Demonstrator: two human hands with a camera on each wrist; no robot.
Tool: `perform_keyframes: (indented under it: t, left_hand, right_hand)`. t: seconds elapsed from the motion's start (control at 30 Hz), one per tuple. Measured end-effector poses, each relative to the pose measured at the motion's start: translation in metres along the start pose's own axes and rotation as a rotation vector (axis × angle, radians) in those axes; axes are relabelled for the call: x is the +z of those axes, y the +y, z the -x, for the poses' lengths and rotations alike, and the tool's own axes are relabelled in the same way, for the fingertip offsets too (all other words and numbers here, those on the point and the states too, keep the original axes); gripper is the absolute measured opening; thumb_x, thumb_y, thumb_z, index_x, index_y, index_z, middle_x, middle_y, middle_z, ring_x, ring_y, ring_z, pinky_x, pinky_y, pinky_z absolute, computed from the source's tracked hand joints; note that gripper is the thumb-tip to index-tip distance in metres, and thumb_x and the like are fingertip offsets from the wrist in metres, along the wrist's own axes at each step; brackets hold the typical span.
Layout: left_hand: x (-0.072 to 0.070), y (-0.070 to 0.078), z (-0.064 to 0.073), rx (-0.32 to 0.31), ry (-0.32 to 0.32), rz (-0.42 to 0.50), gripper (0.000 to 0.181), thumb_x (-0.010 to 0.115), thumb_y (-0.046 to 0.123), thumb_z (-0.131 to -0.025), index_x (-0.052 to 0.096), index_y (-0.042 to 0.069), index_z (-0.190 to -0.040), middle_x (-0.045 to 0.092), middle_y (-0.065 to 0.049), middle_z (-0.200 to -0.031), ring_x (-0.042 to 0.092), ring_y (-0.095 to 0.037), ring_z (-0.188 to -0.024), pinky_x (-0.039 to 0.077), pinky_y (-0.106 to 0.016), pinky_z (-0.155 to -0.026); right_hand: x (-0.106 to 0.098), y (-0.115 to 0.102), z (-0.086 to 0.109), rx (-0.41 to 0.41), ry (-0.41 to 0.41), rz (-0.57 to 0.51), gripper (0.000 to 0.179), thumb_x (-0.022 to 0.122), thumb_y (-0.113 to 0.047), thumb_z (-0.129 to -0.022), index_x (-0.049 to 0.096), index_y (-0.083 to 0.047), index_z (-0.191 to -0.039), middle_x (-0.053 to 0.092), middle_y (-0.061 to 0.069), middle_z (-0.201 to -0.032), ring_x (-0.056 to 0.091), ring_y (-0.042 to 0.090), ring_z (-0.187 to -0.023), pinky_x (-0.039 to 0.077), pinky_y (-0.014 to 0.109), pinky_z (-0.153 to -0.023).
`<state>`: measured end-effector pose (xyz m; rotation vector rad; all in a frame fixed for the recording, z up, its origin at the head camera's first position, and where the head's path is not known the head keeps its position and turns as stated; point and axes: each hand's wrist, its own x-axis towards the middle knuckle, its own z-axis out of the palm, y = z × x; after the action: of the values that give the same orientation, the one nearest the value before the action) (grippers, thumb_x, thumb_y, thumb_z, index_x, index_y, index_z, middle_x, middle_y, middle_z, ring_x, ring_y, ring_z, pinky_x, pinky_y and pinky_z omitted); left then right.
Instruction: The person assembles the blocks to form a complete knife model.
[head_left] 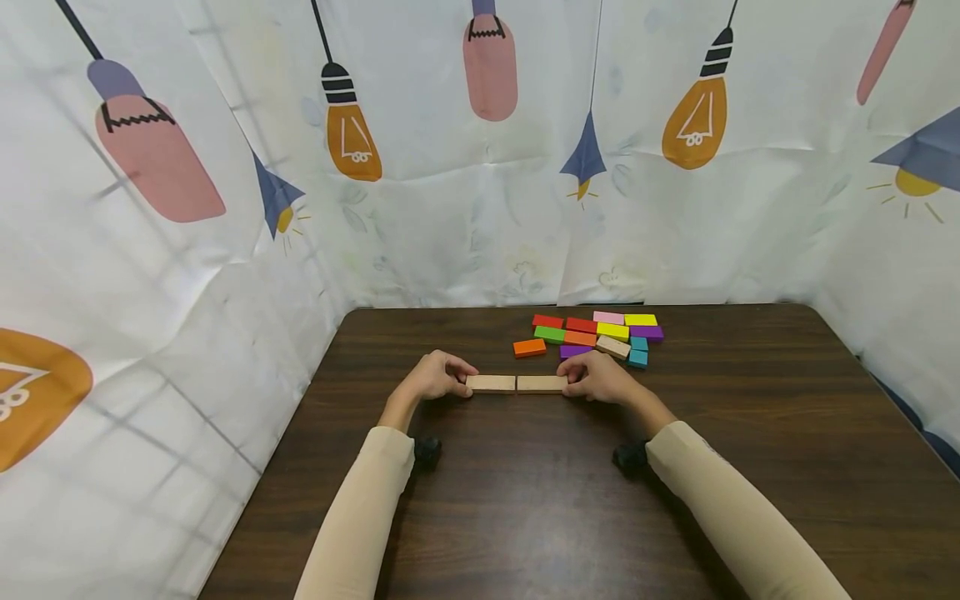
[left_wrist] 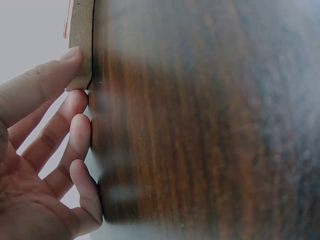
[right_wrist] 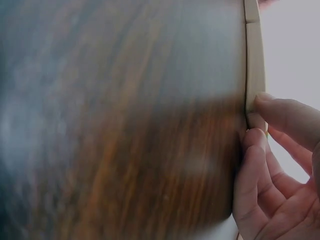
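Two plain wooden blocks lie end to end in a row on the dark table in the head view. My left hand [head_left: 435,377] pinches the outer end of the left plain wooden block [head_left: 491,383] between thumb and fingers. At the other end, my right hand [head_left: 602,379] holds the right plain wooden block [head_left: 542,384] the same way. A thin dark line marks the joint where the blocks meet. Up close in the left wrist view, the thumb presses the block's near side [left_wrist: 81,45]. The right thumb does likewise on its block [right_wrist: 255,65] in the right wrist view.
Behind the hands lies a loose cluster of coloured blocks, among them a green block [head_left: 550,335], a purple block [head_left: 647,333] and another plain block [head_left: 613,347]. An orange block [head_left: 529,348] sits at the cluster's left. A patterned curtain [head_left: 480,217] hangs behind the table [head_left: 525,517].
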<state>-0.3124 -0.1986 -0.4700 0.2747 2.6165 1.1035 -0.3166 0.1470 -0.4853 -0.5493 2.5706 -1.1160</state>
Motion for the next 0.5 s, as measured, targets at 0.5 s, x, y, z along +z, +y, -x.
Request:
perform_keyframes:
  t: [0.5]
  left_hand:
    - [-0.0007, 0.0010, -0.0012, -0.018, 0.032, -0.008, 0.027, 0.090, 0.015, -0.079, 0.082, 0.017, -0.106, 0.069, 0.000, -0.087, 0.059, -0.016, -0.081, 0.047, -0.031, -0.076]
  right_hand:
    - [0.0038, -0.0037, -0.0021, 0.029, 0.001, -0.031, 0.023, 0.082, -0.014, -0.088, 0.074, -0.010, -0.109, 0.063, 0.005, -0.087, 0.056, 0.016, -0.066, 0.054, 0.030, -0.059]
